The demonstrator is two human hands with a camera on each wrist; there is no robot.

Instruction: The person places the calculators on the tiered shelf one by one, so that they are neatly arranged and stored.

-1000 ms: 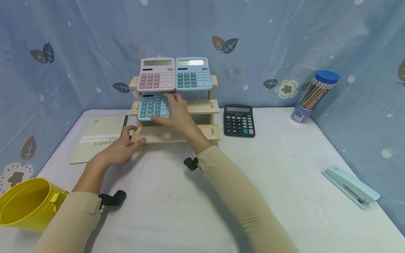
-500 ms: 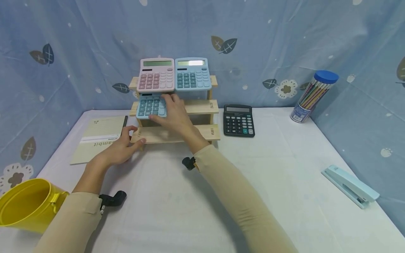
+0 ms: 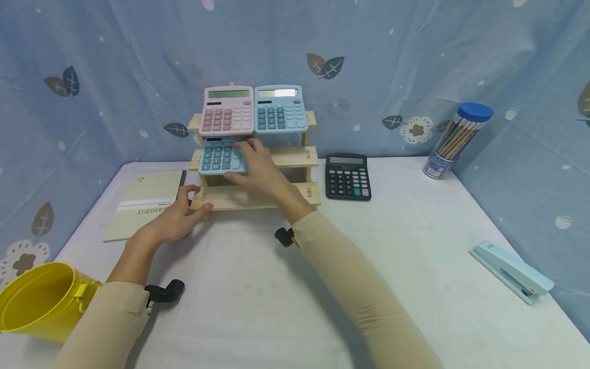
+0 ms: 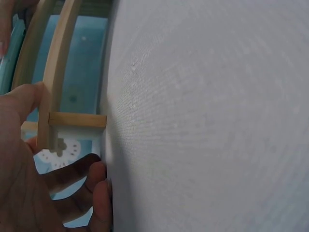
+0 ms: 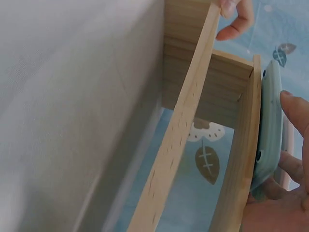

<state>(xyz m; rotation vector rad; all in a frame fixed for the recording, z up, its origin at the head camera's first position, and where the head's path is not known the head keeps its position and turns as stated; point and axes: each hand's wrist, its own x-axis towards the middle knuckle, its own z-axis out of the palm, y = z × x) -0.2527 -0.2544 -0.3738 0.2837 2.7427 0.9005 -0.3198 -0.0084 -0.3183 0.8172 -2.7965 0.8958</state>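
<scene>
A three-tier wooden shelf rack (image 3: 249,197) stands near the back of the table. On its middle tier lies a light-blue calculator (image 3: 215,158), its upper part hidden under the tier above. My right hand (image 3: 264,169) grips this calculator by its right side, thumb at the lower edge; the right wrist view shows the calculator's side (image 5: 269,121) between thumb and fingers. With thumb and index finger, my left hand (image 3: 175,218) pinches the left end of the bottom board (image 4: 57,67). A pink calculator (image 3: 227,110) and another blue calculator (image 3: 280,108) sit side by side on the top tier.
A black calculator (image 3: 348,177) lies right of the rack, a notepad (image 3: 143,205) left of it. A pencil tub (image 3: 454,141) with a blue lid leans at back right. A light-blue stapler (image 3: 511,271) lies at right, a yellow bucket (image 3: 46,300) at front left.
My right hand and the calculator on the middle tier shifted slightly left, then a little back to the right. My left hand has stayed on the bottom board.
</scene>
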